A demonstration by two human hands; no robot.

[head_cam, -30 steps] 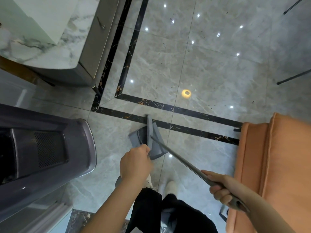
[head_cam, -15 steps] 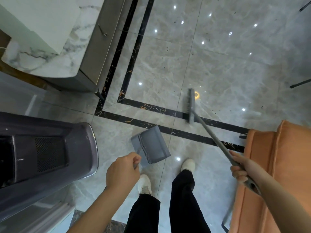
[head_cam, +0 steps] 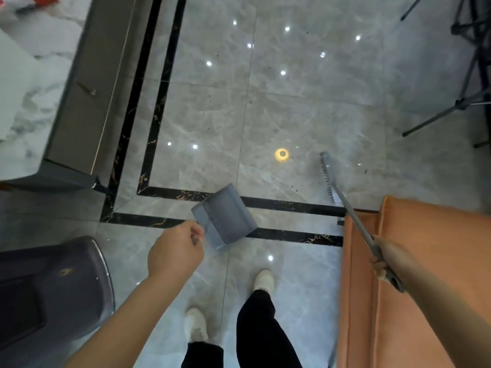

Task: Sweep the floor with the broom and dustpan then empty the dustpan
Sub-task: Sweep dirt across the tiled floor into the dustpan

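Grey polished tile floor [head_cam: 305, 115] with black inlay bands lies under both tools, and small dark specks are scattered over it. Left hand [head_cam: 176, 252]: fingers curled around the handle of the grey dustpan [head_cam: 225, 216], which sits over the black bands, ahead of the white shoes [head_cam: 263, 280]. Right hand [head_cam: 385, 258]: fingers wrapped around the grey shaft of the broom [head_cam: 328, 179]. Broom head is positioned to the right of the dustpan, well apart from it, with bristles facing left; contact with the floor cannot be determined. Orange upholstered seat [head_cam: 414, 288] lies beneath the right forearm. Dark grey appliance [head_cam: 50, 293] stands at lower left. Marble-topped cabinet [head_cam: 87, 83] occupies the upper left.
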